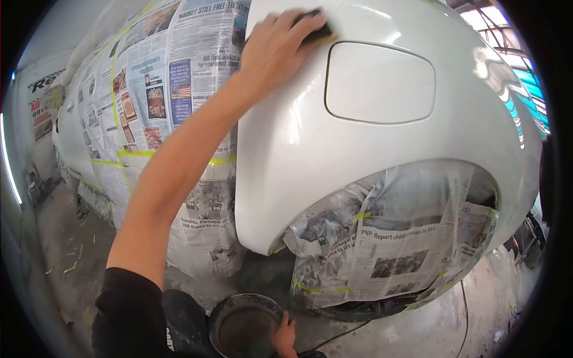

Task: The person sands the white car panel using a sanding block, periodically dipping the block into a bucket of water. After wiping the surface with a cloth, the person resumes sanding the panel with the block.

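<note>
My left hand [280,45] reaches up across the car and is closed around a black sanding block [314,27] with a yellowish edge. It presses the block against the white rear fender [280,161], up and left of the fuel door [381,82]. The hand and block are slightly blurred. Low in the view, my right hand [285,335] grips the right rim of a round dark basin [218,319]. The basin's inside looks dark, and part of the hand's grip is hidden.
Newspaper sheets [143,89] held with yellow tape [134,153] cover the car's side. More newspaper [412,238] masks the wheel arch. A thin cable [465,310] runs over the grey concrete floor [424,325]. Bits of tape [74,259] lie at left.
</note>
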{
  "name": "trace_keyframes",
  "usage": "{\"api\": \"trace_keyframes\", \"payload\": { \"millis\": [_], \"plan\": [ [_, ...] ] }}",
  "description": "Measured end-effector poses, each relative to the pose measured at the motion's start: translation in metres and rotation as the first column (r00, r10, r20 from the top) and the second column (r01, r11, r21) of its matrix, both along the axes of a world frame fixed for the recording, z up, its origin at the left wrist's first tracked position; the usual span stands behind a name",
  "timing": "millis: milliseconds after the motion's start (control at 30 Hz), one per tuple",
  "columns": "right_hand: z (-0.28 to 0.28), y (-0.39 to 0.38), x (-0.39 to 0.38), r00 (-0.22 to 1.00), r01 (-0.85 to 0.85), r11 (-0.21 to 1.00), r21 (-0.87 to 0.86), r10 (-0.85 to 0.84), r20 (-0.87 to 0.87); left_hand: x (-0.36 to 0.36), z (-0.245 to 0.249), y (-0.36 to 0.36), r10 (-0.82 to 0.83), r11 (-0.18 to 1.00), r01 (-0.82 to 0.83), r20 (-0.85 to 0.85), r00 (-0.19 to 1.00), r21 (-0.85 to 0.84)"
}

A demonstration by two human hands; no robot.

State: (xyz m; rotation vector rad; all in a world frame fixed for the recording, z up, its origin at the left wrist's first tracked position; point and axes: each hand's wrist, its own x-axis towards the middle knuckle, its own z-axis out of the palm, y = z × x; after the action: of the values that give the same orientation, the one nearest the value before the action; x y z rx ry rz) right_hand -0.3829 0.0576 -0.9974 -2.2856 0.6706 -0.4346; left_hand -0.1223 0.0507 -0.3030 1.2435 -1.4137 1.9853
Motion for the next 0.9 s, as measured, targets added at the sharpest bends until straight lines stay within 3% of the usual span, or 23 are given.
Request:
{"api": "trace_keyframes", "payload": {
  "millis": [133,267,400,500,633,700,767,800,900],
  "plan": [
    [-0.004,0.0,-0.002,1.0,0.005,1.0,0.002,-0.005,-0.01,-0.008,0.018,-0.011,-0.01,1.0,0.011,-0.035,0.999,0.027],
    [0.004,0.002,-0.004,1.0,0.012,0.999,0.034,-0.012,-0.025,0.001,-0.045,0.015,0.021,1.0,-0.02,-0.017,1.0,0.019],
    [0.005,0.005,-0.002,0.998,0.022,1.0,0.022,-0.021,-0.065,-0.009,0.02,-0.016,-0.011,0.999,0.008,0.055,0.998,0.045],
    [0.006,0.002,-0.007,0.997,0.014,1.0,0.02,-0.012,-0.08,-0.012,0.021,-0.015,-0.04,0.998,0.037,0.043,0.998,0.059],
    [0.012,0.003,-0.004,0.996,0.012,0.998,0.064,-0.006,-0.088,-0.003,-0.047,0.013,0.025,0.999,-0.024,-0.048,0.999,0.023],
    [0.016,0.001,-0.005,0.994,0.012,0.997,0.078,-0.003,-0.112,-0.002,-0.019,-0.003,0.032,0.999,-0.032,0.014,0.999,-0.043],
    [0.016,0.0,-0.005,0.993,-0.011,0.997,0.077,0.02,-0.117,-0.017,0.026,-0.025,0.029,0.999,-0.027,-0.066,0.997,0.028],
    [0.012,0.0,-0.005,0.997,-0.006,0.999,0.053,0.01,-0.078,-0.045,0.027,-0.022,0.122,0.992,-0.118,-0.164,0.979,0.034],
    [0.004,0.003,-0.009,1.0,0.001,1.0,0.013,-0.001,-0.005,-0.012,-0.013,-0.006,0.019,1.0,-0.019,-0.059,0.998,0.007]
  ]
}}
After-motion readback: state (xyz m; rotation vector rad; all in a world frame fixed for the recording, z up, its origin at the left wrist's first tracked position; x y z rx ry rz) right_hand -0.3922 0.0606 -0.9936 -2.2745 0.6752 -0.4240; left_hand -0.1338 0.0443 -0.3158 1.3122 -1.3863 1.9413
